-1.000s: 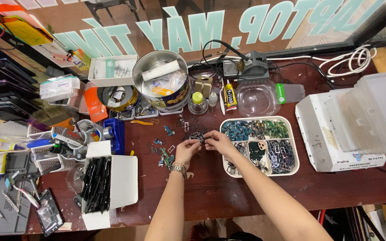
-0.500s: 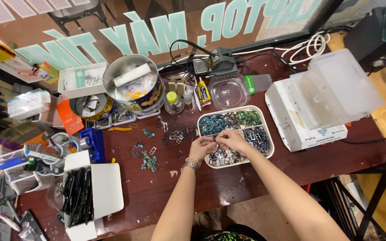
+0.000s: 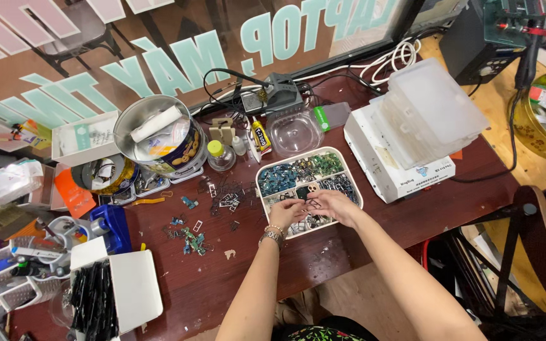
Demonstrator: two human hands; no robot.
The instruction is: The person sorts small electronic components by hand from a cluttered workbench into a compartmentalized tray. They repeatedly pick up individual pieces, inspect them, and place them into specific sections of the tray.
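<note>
Small metal part (image 3: 311, 203) now sits pinched between both hands' grips, over the divided tray (image 3: 266, 172).

Single view, head-mounted camera. Looks steeply down and forward from above the person's own forearms onto a dark reddish-brown wooden table (image 3: 235, 278). Forearms enter from the bottom edge; left hand (image 3: 287, 211) and right hand (image 3: 336, 207) sit just below frame centre, over a white divided plastic tray (image 3: 261, 172). Moderate distance: most of the tabletop is in frame. Top edge reaches a lettered glass window (image 3: 222, 38); right side shows pale wooden floor (image 3: 507, 120). No second view.
</note>
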